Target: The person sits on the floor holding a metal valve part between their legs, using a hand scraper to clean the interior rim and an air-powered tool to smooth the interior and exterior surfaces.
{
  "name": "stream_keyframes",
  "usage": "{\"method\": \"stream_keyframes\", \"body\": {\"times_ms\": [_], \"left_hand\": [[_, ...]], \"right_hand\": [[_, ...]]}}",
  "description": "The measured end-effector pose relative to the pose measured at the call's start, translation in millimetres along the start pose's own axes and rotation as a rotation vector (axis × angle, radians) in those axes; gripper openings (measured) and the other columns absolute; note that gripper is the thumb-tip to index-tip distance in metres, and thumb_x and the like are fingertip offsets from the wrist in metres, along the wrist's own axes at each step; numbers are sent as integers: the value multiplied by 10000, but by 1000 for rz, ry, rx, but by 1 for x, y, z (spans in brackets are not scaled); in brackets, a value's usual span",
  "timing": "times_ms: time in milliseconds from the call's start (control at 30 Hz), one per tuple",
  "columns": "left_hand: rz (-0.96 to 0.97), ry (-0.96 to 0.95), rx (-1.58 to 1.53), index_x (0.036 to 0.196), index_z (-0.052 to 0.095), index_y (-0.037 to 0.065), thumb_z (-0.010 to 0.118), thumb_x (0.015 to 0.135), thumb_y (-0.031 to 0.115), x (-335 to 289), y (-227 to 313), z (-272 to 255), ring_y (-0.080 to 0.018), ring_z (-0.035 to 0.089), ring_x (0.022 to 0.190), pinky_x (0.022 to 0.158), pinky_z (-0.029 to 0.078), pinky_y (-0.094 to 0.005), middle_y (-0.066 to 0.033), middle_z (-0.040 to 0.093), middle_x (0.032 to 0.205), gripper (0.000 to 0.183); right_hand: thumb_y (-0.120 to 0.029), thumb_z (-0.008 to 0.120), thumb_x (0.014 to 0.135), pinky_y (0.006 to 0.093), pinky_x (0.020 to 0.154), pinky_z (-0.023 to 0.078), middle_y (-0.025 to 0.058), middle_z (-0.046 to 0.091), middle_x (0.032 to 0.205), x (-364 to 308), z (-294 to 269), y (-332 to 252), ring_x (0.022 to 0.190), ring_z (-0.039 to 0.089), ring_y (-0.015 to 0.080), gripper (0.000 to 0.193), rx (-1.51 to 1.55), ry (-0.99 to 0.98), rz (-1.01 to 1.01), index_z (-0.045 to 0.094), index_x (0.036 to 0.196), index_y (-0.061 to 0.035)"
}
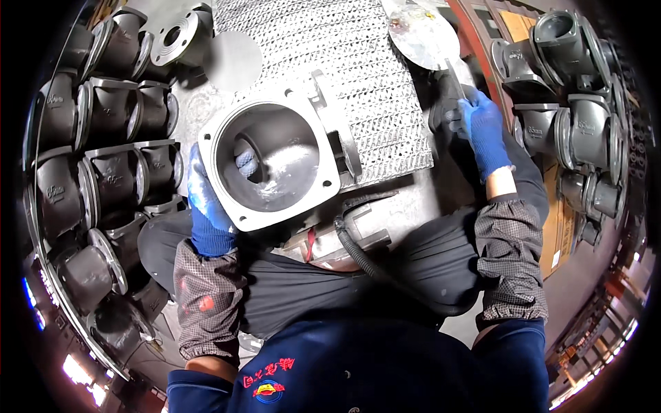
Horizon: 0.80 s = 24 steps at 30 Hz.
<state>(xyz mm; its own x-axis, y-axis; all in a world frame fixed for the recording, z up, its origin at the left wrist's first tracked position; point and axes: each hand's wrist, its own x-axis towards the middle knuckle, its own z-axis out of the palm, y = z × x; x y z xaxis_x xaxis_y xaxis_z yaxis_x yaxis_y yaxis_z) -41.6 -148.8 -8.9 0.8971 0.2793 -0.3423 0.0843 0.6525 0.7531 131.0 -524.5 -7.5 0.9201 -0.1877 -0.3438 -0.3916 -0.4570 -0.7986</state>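
A grey cast valve body (318, 141) with a square, holed flange faces up, its round bore dark inside. My left hand (203, 196), in a blue glove, grips its left side. Blue-grey fingertips show through a hole inside the bore. On the right, my gloved right hand (478, 120) is closed round a thin, flat metal tool (454, 77) that looks like a putty knife. Its blade reaches up toward a round, smeared plate (421, 34). The grip end of the tool is mostly hidden by the fingers.
The patterned metal work surface (385, 103) lies ahead, with a flat grey disc (233, 60) near a flanged casting (180, 38). Several valve bodies (113, 110) are stacked at left, more (585, 127) at right. A dark ribbed hose (354, 248) bends near my lap.
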Motion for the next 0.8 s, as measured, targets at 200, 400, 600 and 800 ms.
{"method": "stream_keyframes", "body": {"times_ms": [200, 400, 600, 800], "left_hand": [[22, -21, 70, 1325, 378, 36, 459, 936, 465, -1, 5, 12, -289, 521, 1109, 955, 459, -434, -159, 471, 1279, 584], [-4, 23, 46, 1316, 388, 28, 477, 925, 475, 0, 5, 13, -291, 526, 1107, 946, 470, -436, -163, 478, 1270, 600], [72, -38, 164, 1294, 412, 4, 468, 932, 468, -1, 3, 15, -255, 515, 1123, 977, 438, -392, -157, 501, 1254, 591], [121, 15, 146, 1277, 418, -5, 397, 978, 415, -2, 1, 3, -235, 543, 1079, 951, 454, -354, -149, 529, 1219, 516]], "right_hand": [[-78, 554, 821, 285, 573, 494, 124, 673, 779, 14, -5, 22, 603, 615, 145, 385, -464, 87, -248, 593, 1203, -63], [-90, 565, 809, 304, 690, 511, 176, 682, 862, 10, -2, 15, 730, 658, 177, 390, -419, 50, -122, 595, 1197, -59], [-99, 528, 850, 269, 545, 500, 119, 690, 841, 10, 1, 15, 586, 632, 146, 394, -210, 14, 57, 572, 1241, -85], [-80, 455, 865, 201, 429, 371, 107, 677, 777, 9, 9, 0, 504, 551, 92, 499, 128, -173, 216, 403, 1358, -27]]}}
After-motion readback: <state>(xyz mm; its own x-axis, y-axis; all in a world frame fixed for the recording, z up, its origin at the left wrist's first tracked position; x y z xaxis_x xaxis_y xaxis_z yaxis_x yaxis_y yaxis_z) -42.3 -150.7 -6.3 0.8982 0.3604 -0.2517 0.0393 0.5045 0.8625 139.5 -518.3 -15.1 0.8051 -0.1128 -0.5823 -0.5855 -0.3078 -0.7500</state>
